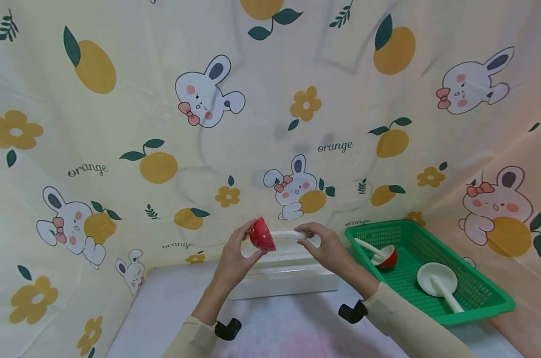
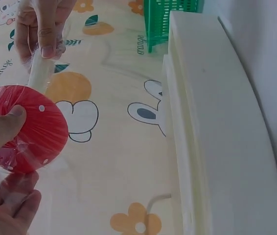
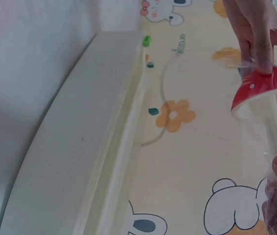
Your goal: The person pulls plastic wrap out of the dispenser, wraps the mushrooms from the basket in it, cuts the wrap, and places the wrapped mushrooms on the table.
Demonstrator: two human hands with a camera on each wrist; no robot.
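A ladle (image 1: 262, 235) with a red, white-dotted bowl and a white handle is held up sideways above the table, in front of the patterned backdrop. Clear film (image 3: 250, 131) covers its bowl and handle in the wrist views. My left hand (image 1: 232, 261) grips the bowl; in the left wrist view the thumb lies on its red outside. The handle's far end is pinched by my right hand (image 1: 326, 247). Just below and behind the ladle stands a long white box-like device (image 1: 283, 286) with a lengthwise slot; neither hand touches it.
To the right, a green plastic basket (image 1: 406, 286) holds a red-bowled ladle (image 1: 389, 257) and another ladle (image 1: 437, 279) showing its white inside. A cloth (image 1: 252, 164) printed with rabbits and oranges hangs behind the white table (image 1: 172, 318).
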